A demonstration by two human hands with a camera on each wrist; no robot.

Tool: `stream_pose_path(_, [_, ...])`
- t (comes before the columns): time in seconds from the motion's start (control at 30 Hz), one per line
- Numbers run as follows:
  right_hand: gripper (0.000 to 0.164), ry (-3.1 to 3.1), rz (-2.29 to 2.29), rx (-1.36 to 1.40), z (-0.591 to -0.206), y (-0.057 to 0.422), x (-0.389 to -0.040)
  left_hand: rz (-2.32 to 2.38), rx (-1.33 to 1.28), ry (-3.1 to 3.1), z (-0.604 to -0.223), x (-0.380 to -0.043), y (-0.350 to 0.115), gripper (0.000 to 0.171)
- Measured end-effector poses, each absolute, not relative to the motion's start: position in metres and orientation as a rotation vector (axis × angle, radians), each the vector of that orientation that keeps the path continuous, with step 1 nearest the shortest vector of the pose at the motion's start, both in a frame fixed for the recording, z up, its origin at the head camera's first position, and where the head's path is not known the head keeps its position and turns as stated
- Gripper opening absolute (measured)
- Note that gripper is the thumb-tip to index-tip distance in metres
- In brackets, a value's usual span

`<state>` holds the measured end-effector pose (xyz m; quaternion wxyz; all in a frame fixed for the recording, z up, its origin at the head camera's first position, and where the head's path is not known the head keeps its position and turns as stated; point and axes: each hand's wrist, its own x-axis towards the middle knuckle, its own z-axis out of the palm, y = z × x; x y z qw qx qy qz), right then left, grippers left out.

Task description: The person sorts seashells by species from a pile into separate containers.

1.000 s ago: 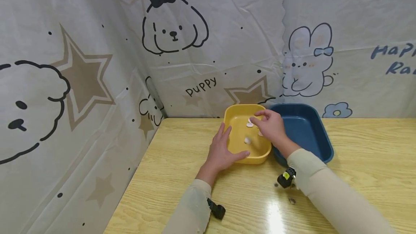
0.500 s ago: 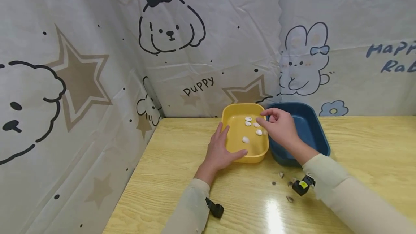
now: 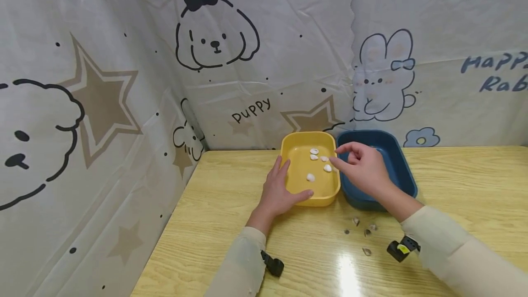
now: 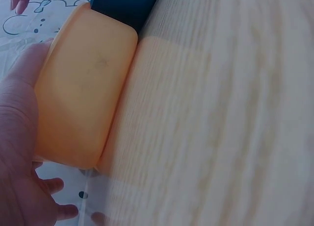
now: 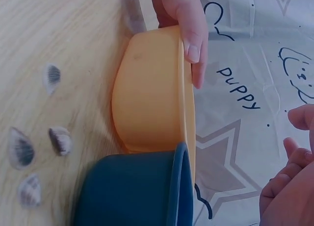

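Note:
Several white shells (image 3: 310, 177) lie in the yellow plastic tub (image 3: 290, 187). My left hand (image 3: 279, 191) rests at that tub's near left corner, fingers spread along the side and thumb over the front rim. In the left wrist view the left thumb lies along the edge of the yellow tub (image 4: 83, 88). My right hand (image 3: 365, 168) hovers over the blue tub (image 3: 402, 164), its fingers loosely bent. Thumb and index finger are apart with nothing between them, as the right wrist view also shows of the right hand (image 5: 294, 187).
Several greyish ridged shells (image 3: 366, 251) lie on the wooden table (image 3: 222, 196) in front of the tubs. The two tubs stand side by side against a white printed cloth (image 3: 264, 58). Another cloth wall (image 3: 103, 150) borders the table's left edge.
My right hand has drawn back to the right, from over the white shells in the yellow tub to over the blue one. The left hand keeps its place on the yellow tub.

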<state>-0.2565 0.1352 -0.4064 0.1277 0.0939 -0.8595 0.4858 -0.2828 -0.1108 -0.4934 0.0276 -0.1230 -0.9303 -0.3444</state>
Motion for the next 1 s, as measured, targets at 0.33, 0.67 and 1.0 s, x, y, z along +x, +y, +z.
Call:
stream_pose_path(0.33, [0.022, -2.539, 1.334, 0.301, -0.411, 0.147, -0.228, -1.066, -0.382, -2.865, -0.493, -0.281, -0.111, 0.113])
stream_pose_path(0.67, [0.022, -2.528, 1.371, 0.300, -0.425, 0.154, -0.203, -1.060, -0.381, -2.862, -0.494, -0.282, -0.111, 0.113])
stream_pose_path(1.0, [0.021, -2.523, 1.416, 0.321, -0.437, 0.161, -0.183, -1.074, -0.375, -2.861, -0.492, -0.281, -0.110, 0.113])
